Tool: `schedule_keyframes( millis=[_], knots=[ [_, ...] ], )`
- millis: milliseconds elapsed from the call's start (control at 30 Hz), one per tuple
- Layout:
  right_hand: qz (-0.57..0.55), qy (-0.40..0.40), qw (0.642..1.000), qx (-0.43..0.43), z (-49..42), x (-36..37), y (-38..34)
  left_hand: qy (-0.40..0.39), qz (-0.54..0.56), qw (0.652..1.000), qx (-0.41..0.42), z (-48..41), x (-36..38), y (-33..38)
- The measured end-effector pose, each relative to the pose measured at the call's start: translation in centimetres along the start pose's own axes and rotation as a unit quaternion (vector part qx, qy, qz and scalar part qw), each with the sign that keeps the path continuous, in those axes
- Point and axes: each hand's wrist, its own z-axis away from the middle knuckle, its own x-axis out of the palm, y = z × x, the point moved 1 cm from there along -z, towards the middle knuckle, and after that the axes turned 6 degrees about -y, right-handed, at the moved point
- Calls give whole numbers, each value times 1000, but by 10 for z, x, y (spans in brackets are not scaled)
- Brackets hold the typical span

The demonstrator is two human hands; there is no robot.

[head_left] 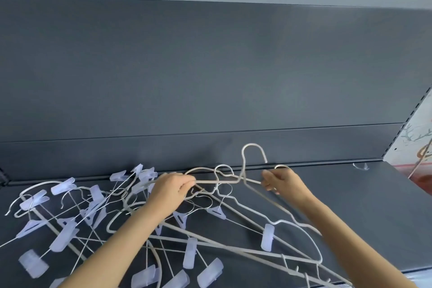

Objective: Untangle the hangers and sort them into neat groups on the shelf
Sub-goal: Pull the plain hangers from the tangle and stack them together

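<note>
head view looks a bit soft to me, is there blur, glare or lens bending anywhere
Head view: soft all over, with the left hand and right hand on the raised hanger slightly smeared; light is even, only a faint sheen on the back panel, weak shadows under the hangers; the panel's seams bow from the wide lens.

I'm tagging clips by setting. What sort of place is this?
Most likely a shop or stockroom. The dark metal shelf has a back panel and a slotted upright, like retail shelving, and a tangled heap of clip hangers lies on it. The left hand and right hand grip one wire hanger.
</note>
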Motion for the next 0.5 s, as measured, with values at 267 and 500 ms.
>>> schedule_keyframes(
  millis=[267, 500],
  knots=[
    [172, -29, 969, 177, 0, -21, 83, -24, 19, 996, -83, 15, -14, -46],
    [54, 114, 983, 131, 5, -21, 83, -45, 13, 996, -75, 11, 3, -46]
  ],
)
